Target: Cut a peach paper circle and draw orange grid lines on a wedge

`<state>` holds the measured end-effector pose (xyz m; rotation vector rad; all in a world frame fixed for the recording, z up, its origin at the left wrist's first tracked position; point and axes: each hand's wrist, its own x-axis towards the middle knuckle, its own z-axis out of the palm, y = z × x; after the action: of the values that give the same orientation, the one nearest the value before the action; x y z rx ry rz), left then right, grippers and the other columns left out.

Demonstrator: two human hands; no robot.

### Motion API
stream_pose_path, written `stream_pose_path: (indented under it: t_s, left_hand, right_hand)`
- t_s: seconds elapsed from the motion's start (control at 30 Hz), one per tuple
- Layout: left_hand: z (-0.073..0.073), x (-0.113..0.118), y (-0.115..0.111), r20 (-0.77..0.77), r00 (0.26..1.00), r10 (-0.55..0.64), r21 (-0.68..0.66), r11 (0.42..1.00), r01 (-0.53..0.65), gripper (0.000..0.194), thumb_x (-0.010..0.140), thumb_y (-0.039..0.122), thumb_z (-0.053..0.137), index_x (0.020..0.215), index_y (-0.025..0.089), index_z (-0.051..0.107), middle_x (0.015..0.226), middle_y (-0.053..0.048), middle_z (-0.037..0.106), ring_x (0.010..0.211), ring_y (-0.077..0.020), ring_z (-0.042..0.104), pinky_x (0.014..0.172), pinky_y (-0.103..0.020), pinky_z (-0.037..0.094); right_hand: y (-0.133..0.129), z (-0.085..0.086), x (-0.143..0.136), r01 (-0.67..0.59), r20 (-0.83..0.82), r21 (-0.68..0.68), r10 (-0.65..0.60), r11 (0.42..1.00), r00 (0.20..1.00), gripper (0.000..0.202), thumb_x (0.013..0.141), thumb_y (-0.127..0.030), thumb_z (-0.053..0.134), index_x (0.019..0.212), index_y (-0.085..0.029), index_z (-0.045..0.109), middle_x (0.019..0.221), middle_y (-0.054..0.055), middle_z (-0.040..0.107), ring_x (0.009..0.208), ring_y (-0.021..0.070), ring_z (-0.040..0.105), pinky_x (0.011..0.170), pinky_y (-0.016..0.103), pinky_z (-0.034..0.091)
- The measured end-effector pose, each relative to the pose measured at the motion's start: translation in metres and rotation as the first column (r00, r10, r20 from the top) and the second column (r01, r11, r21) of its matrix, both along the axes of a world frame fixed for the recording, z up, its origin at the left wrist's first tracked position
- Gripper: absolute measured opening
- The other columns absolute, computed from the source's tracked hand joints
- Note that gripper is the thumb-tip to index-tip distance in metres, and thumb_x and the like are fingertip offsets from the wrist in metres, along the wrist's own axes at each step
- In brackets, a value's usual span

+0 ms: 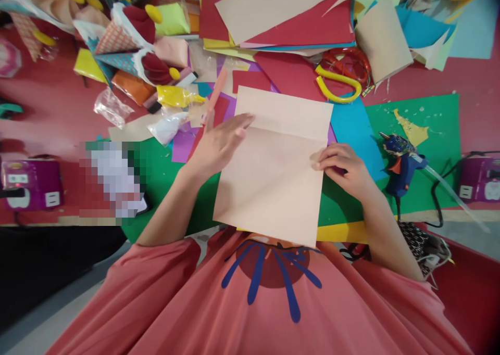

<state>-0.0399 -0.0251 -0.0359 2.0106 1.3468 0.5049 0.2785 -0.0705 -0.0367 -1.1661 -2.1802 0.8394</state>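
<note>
the beige sheet (273, 178) lies at the middle of the surface's (39, 97) near edge, its lower edge reaching past that edge over the person's shirt (175, 303). a crease crosses it near its far edge. the left hand (224, 144) is loosely open at the sheet's left edge, fingertips over the paper beside the crease; a pink stick (217, 89) lies by its fingers, and i cannot tell if it is held. the right hand (346, 170) has its fingers bent nearly together with the fingertips on the sheet's right edge; whether this grip pinches the paper i cannot tell.

room is widest to the right, where flat green paper (433, 115) spreads between the right hand and the blue glue gun (402, 175), towards the surface's near right corner. toward the far edge it tightens: a yellow scissor handle (339, 99) sits just beyond the sheet's far right corner, with stacked red paper (336, 24) behind. small packets (177, 96) crowd the left hand's far side.
</note>
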Motion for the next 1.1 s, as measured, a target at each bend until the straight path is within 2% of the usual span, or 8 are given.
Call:
stream_pose_path:
  t_s: [0.1,0.2,0.3,0.4,0.57,0.8,1.0,1.1]
  left_hand:
    - [-0.003,0.006,0.0,-0.21,0.976,-0.066,0.102,0.991,0.089,0.062,0.094,0.065,0.032,0.14,0.027,0.047,0.15,-0.013,0.045,0.139,-0.0307,0.042,0.118,-0.061,-0.01]
    - [-0.01,0.022,-0.007,-0.347,0.938,-0.016,0.128,0.99,0.064,0.073,0.089,0.062,0.048,0.147,0.017,0.038,0.157,-0.021,0.029,0.145,-0.0382,0.028,0.116,-0.067,-0.007]
    - [-0.018,0.044,-0.022,-0.409,0.912,-0.02,0.137,0.987,0.083,0.068,0.096,0.045,0.042,0.151,0.008,0.026,0.159,-0.023,0.02,0.149,-0.036,0.019,0.119,-0.064,0.0]
    - [-0.023,0.063,-0.037,-0.435,0.899,-0.046,0.138,0.984,0.117,0.057,0.098,0.034,0.036,0.15,0.012,0.031,0.159,-0.019,0.024,0.149,-0.035,0.02,0.119,-0.064,0.008]
    - [-0.027,0.069,-0.042,-0.418,0.908,-0.019,0.171,0.98,0.1,0.07,0.093,0.056,0.043,0.15,0.015,0.033,0.159,-0.019,0.026,0.148,-0.0377,0.02,0.118,-0.065,0.013]
    - [-0.032,0.06,-0.031,-0.396,0.915,-0.075,0.191,0.968,0.162,0.066,0.095,0.048,0.044,0.151,0.017,0.029,0.16,-0.016,0.024,0.149,-0.0339,0.018,0.12,-0.061,0.011]
    - [-0.031,0.057,-0.068,-0.442,0.883,-0.16,0.255,0.921,0.294,0.062,0.099,0.04,0.037,0.15,0.005,0.03,0.156,-0.021,0.032,0.146,-0.0314,0.029,0.119,-0.051,0.022]
    - [-0.029,0.048,-0.088,-0.457,0.847,-0.271,0.262,0.869,0.419,0.054,0.099,0.039,0.039,0.151,0.023,0.033,0.157,-0.012,0.034,0.145,-0.0292,0.033,0.118,-0.051,0.024]
  right_hand:
    - [-0.002,-0.001,0.008,-0.056,0.125,0.044,0.05,0.997,0.991,0.024,0.089,-0.01,0.049,0.078,-0.026,0.063,0.108,0.003,0.073,0.113,0.0256,0.062,0.099,0.053,0.047]
    - [-0.003,0.004,0.007,-0.02,0.239,0.092,-0.002,0.996,0.971,0.028,0.089,-0.005,0.045,0.083,-0.025,0.064,0.111,0.003,0.074,0.122,0.0272,0.058,0.104,0.056,0.045]
    - [-0.005,0.011,-0.008,0.062,0.331,0.167,-0.115,0.984,0.937,0.024,0.09,-0.009,0.047,0.097,-0.021,0.066,0.108,0.008,0.074,0.118,0.0279,0.06,0.099,0.052,0.05]
    - [-0.008,0.012,-0.034,0.083,0.396,0.222,-0.168,0.972,0.903,0.029,0.091,-0.008,0.044,0.111,-0.015,0.065,0.122,0.014,0.067,0.123,0.0288,0.057,0.103,0.051,0.048]
    - [-0.013,-0.009,-0.068,0.066,0.385,0.139,-0.115,0.988,0.916,0.049,0.099,-0.026,0.038,0.145,-0.009,0.04,0.154,0.018,0.039,0.146,0.0289,0.03,0.115,0.05,0.037]
    - [-0.019,-0.018,-0.059,0.001,0.548,0.087,-0.048,0.996,0.835,0.079,0.094,-0.059,0.04,0.152,-0.007,0.03,0.159,0.021,0.026,0.149,0.0353,0.02,0.119,0.054,0.022]
    - [-0.012,-0.016,-0.058,0.066,0.564,0.052,-0.084,0.996,0.822,0.063,0.098,-0.037,0.035,0.152,-0.006,0.027,0.16,0.019,0.024,0.15,0.0293,0.019,0.121,0.05,0.019]
    - [-0.01,-0.017,-0.06,0.08,0.57,0.065,-0.103,0.995,0.815,0.063,0.097,-0.032,0.036,0.152,-0.003,0.027,0.16,0.02,0.023,0.151,0.0288,0.018,0.121,0.048,0.019]
